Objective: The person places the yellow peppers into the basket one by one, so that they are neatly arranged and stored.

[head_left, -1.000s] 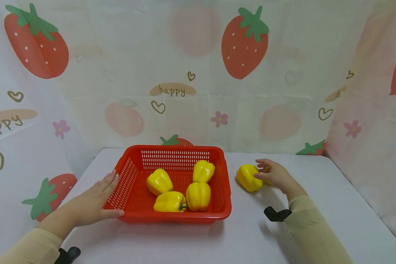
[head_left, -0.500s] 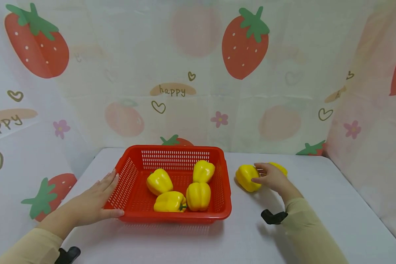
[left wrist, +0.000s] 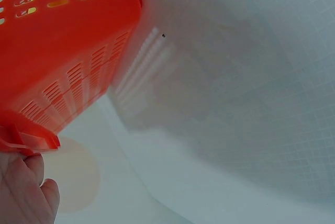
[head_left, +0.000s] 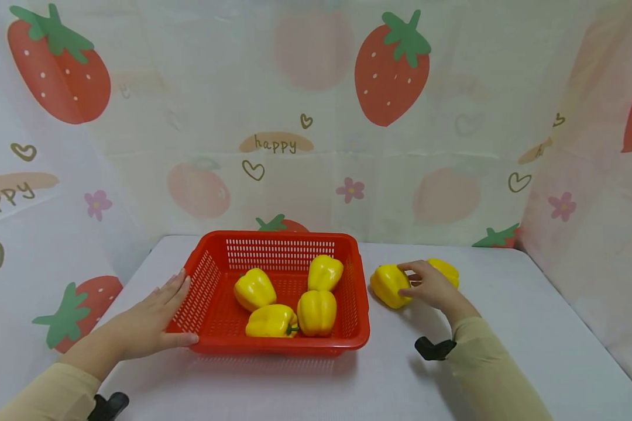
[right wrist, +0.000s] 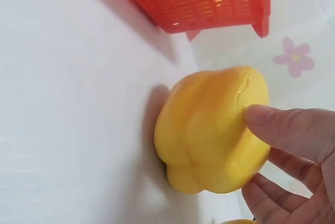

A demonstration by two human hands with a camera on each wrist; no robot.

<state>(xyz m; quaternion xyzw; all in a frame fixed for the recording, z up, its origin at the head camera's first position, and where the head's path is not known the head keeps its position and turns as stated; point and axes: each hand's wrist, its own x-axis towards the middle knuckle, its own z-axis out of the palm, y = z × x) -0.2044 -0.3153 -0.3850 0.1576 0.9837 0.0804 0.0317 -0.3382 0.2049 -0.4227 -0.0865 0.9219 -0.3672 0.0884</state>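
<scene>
A red plastic basket (head_left: 226,345) with slotted walls stands on the table. My left hand (head_left: 142,324) rests against its left rim, fingers straight, thumb lying along the front corner; the left wrist view shows part of this hand (left wrist: 26,187) just under the rim. To the right of the basket, my right hand (head_left: 434,287) grips a yellow bell pepper (head_left: 390,286). Up close in the right wrist view, the thumb (right wrist: 277,124) presses one side of the bell pepper (right wrist: 209,130) and the other fingers curl behind it. Its lower side is close over the table.
Several more yellow bell peppers (head_left: 255,290) lie inside the basket. Another yellow bell pepper (head_left: 445,271) sits behind my right hand, partly hidden by it. The white table (head_left: 526,327) meets a strawberry-printed curtain (head_left: 316,193) at the back.
My right hand has moved a little to the left and closed round the bell pepper, which has shifted slightly towards the basket. The left hand and basket stay put.
</scene>
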